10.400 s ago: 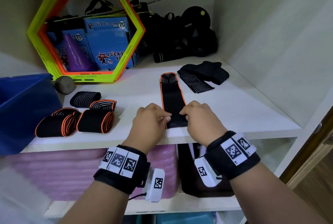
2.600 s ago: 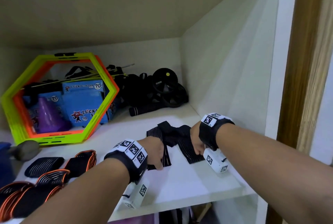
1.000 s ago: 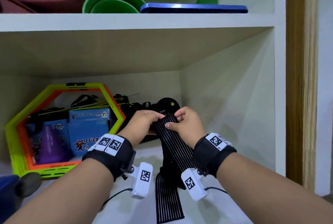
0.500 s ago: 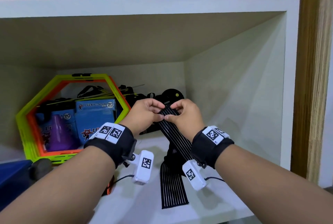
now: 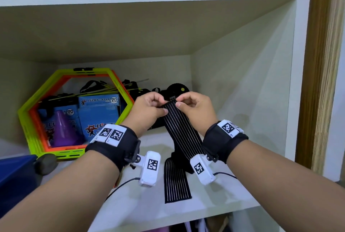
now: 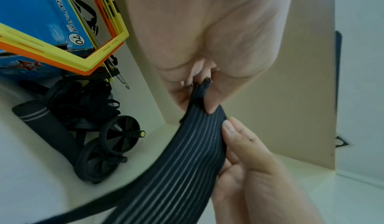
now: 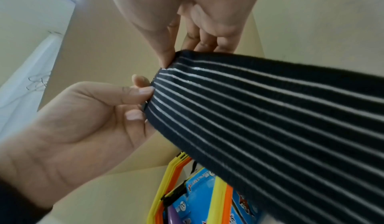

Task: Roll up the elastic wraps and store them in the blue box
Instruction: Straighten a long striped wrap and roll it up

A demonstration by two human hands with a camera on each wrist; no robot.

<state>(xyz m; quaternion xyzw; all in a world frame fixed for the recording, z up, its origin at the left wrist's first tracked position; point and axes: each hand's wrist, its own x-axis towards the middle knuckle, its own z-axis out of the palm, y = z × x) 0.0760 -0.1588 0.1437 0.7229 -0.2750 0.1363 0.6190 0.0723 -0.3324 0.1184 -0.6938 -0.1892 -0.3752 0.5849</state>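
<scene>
A black elastic wrap (image 5: 182, 134) with thin white stripes hangs unrolled in the air. Its lower end lies flat on the white shelf (image 5: 214, 200). My left hand (image 5: 164, 109) pinches the wrap's top edge at its left corner, and my right hand (image 5: 177, 102) pinches the right corner. In the left wrist view the left hand (image 6: 204, 88) grips the bunched end of the wrap (image 6: 176, 170), with the right hand's fingers (image 6: 239, 145) on its edge. The right wrist view shows the right hand (image 7: 167, 60) and the left hand (image 7: 143, 92) on the wrap's end (image 7: 270, 112). A corner of the blue box (image 5: 13, 172) shows at the lower left.
A yellow and orange hexagon frame (image 5: 37, 134) stands at the back left around blue cartons and a purple cone. Black straps and a wheel roller (image 5: 177, 90) fill the back corner. A grey dumbbell end (image 5: 45, 163) lies by the box. The cabinet wall (image 5: 242, 92) is close on the right.
Both hands have slid up the lifted wrap and now pinch its very top edge. The wrap's lower end still lies on the shelf.
</scene>
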